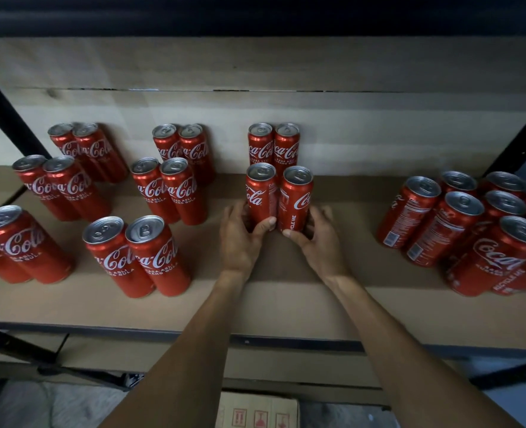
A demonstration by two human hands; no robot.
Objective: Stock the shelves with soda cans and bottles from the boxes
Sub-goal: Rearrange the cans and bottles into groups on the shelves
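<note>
Coca-Cola cans (261, 199), a touching pair, stand upright on the shelf (286, 307), just in front of a rear pair (274, 146). The left hand (240, 239) and right hand (321, 242) each grip one can near its base, fingers (235, 211) curled round it. The cans sit directly ahead of both hands, long axes vertical. Whether they already touch the rear pair I cannot tell.

Two red soda cans (263, 196), upright, touching, on cardboard-lined shelf (286, 304)
</note>
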